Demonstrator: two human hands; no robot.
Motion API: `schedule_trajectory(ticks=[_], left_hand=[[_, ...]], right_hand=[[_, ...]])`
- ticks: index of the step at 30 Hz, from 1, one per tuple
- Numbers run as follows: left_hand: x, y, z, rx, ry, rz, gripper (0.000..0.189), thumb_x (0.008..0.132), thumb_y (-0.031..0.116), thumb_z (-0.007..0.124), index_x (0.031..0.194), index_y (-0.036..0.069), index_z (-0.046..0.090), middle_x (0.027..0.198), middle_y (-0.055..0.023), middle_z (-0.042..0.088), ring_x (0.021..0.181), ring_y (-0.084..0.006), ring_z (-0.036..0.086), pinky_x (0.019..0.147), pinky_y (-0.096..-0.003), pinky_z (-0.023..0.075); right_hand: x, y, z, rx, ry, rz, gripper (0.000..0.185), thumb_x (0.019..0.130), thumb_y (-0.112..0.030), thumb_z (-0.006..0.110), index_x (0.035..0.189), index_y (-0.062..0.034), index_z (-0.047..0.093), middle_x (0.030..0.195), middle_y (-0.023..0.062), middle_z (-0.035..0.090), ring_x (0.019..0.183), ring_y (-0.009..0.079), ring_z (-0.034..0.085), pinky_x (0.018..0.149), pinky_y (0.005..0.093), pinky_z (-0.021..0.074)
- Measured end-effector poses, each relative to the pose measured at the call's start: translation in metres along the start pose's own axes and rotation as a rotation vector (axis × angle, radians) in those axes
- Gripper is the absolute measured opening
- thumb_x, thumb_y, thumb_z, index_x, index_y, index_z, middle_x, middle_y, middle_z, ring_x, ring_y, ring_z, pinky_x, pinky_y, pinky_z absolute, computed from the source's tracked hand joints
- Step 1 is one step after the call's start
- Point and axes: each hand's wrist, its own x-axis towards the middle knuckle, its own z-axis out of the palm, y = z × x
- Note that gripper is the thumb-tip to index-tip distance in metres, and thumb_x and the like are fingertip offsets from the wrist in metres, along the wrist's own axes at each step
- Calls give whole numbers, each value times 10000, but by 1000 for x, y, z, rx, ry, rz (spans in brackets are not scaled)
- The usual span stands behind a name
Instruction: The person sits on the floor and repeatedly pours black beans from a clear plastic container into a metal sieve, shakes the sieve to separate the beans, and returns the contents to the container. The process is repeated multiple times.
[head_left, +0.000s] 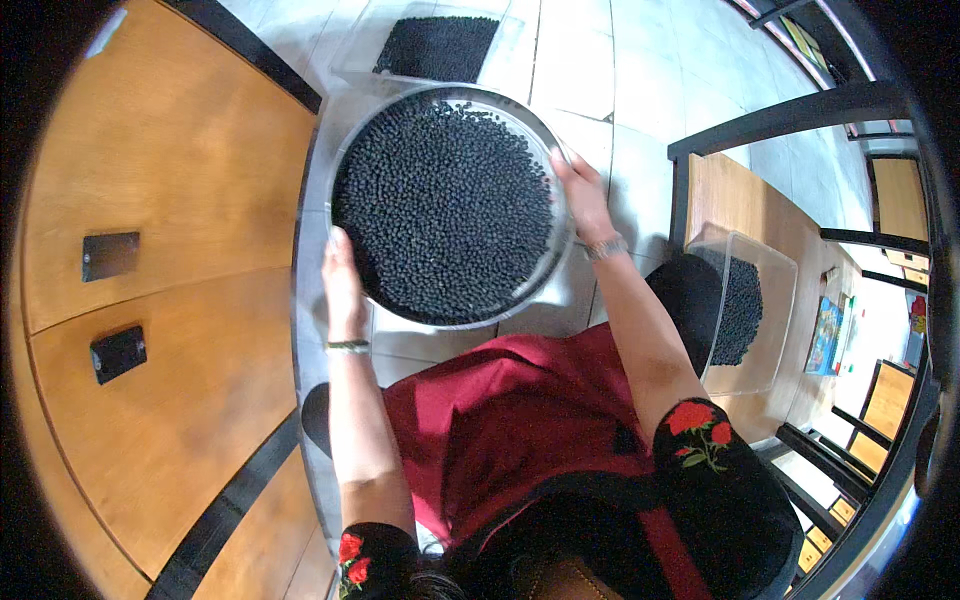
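Note:
A wide round sieve (551, 135) with a metal rim is held up in front of me by both hands. Small black beans (442, 210) cover most of its base, leaving a pale strip bare along the right and upper right. My left hand (345, 285) grips the rim at the lower left. At the upper right of the rim, my right hand (583, 196) has its thumb and fingers around the edge. Past the sieve's far edge, a clear plastic tub (510, 45) on the floor holds more black beans.
Left of me stand wooden cabinet doors (180, 187) with dark recessed handles. On the right, a wooden surface (739, 187) in a black frame carries another clear tub (780, 300) with black beans. A maroon apron (517, 405) spreads over my lap above the tiled floor (570, 67).

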Motion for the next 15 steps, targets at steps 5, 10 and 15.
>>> schedule_trajectory(ticks=[5, 10, 15], left_hand=[[2, -4, -2, -155, 104, -334, 560, 937, 426, 435, 1267, -25, 458, 1250, -111, 511, 1128, -181, 470, 971, -311, 344], [10, -10, 7, -149, 19, -84, 607, 928, 442, 444, 1292, -43, 417, 1295, -107, 474, 1162, -185, 436, 1012, -307, 289], [6, -21, -8, -252, 59, -228, 622, 927, 450, 440, 1311, -37, 393, 1296, -117, 469, 1179, -196, 435, 999, -310, 319]], right_hand=[[5, 5, 0, -64, 24, 65, 385, 889, -256, 575, 1199, -27, 562, 1049, 57, 624, 980, 107, 550, 898, 281, 402], [10, 9, -9, 111, -26, -72, 330, 899, -272, 556, 1103, -18, 611, 918, -2, 620, 836, 62, 533, 757, 223, 439], [11, 23, 5, 37, -56, -9, 385, 883, -216, 596, 1196, 2, 546, 1151, 51, 587, 1032, 114, 523, 911, 241, 388]])
